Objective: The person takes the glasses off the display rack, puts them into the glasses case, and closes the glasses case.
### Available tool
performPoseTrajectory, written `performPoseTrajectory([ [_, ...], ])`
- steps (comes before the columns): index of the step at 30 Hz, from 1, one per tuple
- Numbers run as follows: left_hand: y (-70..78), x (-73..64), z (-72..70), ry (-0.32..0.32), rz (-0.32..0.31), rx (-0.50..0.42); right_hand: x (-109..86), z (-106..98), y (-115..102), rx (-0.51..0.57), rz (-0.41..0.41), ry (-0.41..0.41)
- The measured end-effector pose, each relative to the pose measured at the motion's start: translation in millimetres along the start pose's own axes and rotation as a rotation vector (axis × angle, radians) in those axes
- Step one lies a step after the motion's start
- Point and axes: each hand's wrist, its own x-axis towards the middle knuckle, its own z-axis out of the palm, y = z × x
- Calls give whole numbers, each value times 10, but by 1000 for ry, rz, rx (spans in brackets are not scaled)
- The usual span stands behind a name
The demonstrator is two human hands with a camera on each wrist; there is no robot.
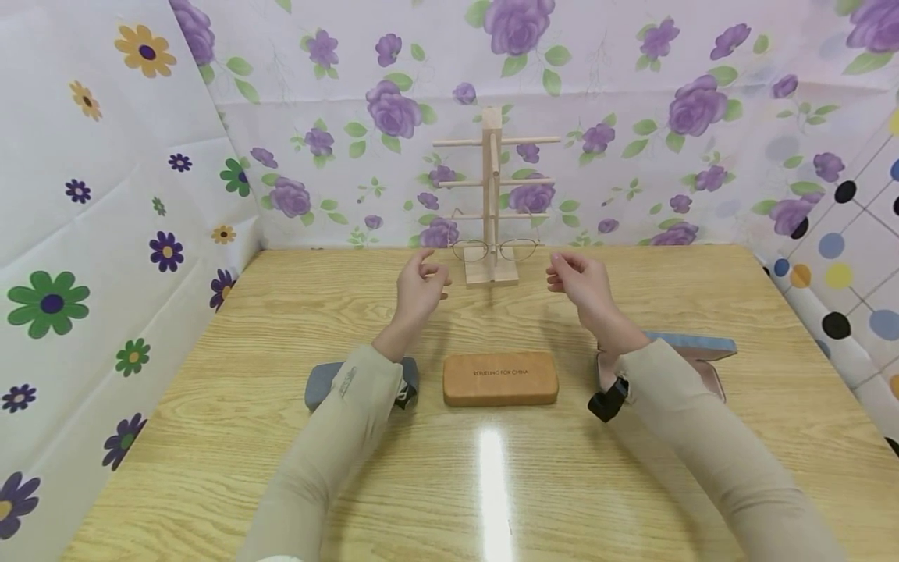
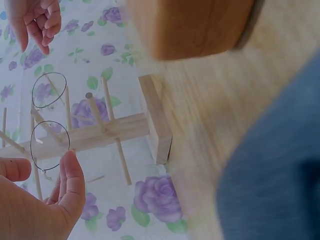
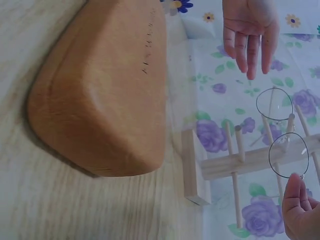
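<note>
Thin wire-framed eyeglasses [image 1: 518,250] sit across a wooden display stand [image 1: 492,179], low on its pegs, lenses facing me. My left hand [image 1: 421,287] hovers in front of the stand's left side, thumb and fingers apart and holding nothing. On the other side, my right hand [image 1: 584,285] hangs near the right end of the glasses, its fingers loosely bent. The left wrist view shows that right hand [image 2: 37,22] apart from the frame. In the right wrist view its fingertips [image 3: 295,184] overlap the frame's edge, where contact is unclear.
A tan glasses case [image 1: 500,380] lies closed at the centre of the wooden table [image 1: 562,484]. A blue-grey case [image 1: 321,381] is partly behind my left sleeve. Under my right forearm stands an opened case with a blue lid [image 1: 698,343]. Flowered cloth [image 1: 316,94] hangs behind.
</note>
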Motion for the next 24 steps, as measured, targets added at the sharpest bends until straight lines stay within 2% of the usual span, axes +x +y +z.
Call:
performPoseTrajectory([
  [9, 65, 172, 69, 31, 8, -4, 134, 55, -57, 26, 2, 38],
  [17, 64, 256, 104, 16, -1, -50, 251, 104, -129, 44, 26, 72],
  [24, 83, 330, 162, 74, -43, -126, 321, 176, -135, 97, 35, 109],
])
